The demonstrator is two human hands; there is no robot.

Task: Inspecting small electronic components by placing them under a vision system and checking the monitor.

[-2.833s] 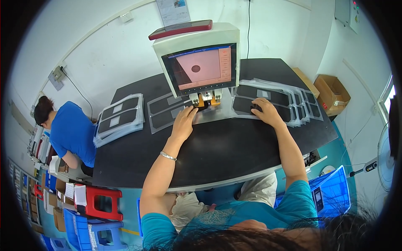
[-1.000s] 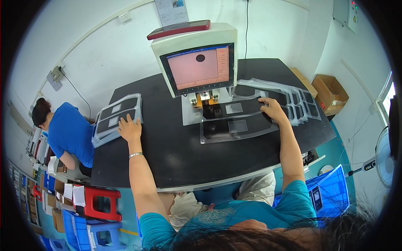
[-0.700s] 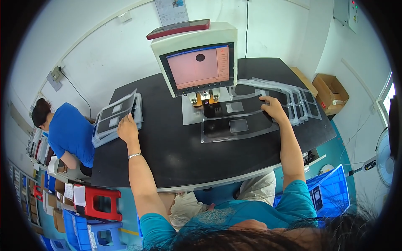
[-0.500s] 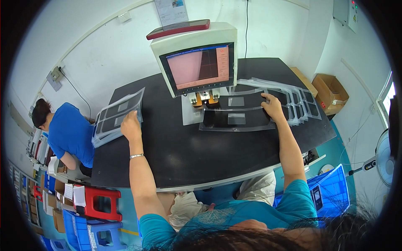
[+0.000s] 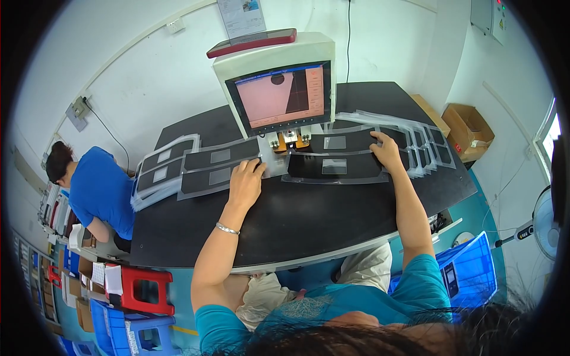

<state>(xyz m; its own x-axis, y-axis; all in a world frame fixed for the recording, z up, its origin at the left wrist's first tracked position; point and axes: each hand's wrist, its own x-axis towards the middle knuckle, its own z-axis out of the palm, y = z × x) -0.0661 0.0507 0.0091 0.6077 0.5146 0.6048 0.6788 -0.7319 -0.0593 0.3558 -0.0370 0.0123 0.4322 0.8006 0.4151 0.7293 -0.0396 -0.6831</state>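
My left hand (image 5: 244, 185) grips the right edge of a clear-bordered film sheet (image 5: 196, 178) with two black panels and small clear windows. That sheet's left part overlaps a stack of similar film sheets (image 5: 153, 199) at the table's left. With fingers curled, my right hand (image 5: 387, 151) holds the right side of another such film sheet (image 5: 309, 166), which lies flat. Its left edge reaches the orange-and-metal fixture (image 5: 303, 142) under the white machine (image 5: 276, 54). Right of this hand, several more sheets (image 5: 418, 151) lie fanned out in a pile.
The machine's screen (image 5: 261, 99) shows a pink picture with a dark round spot. Everything rests on a black table (image 5: 297, 219). A person in blue (image 5: 104, 184) sits beyond its left side. Cardboard boxes (image 5: 469, 130) and a fan (image 5: 543, 222) stand at the right.
My left hand has moved right from the left stack, drawing a film sheet toward the machine. A dark round spot has appeared on the screen. My right hand has stayed put.
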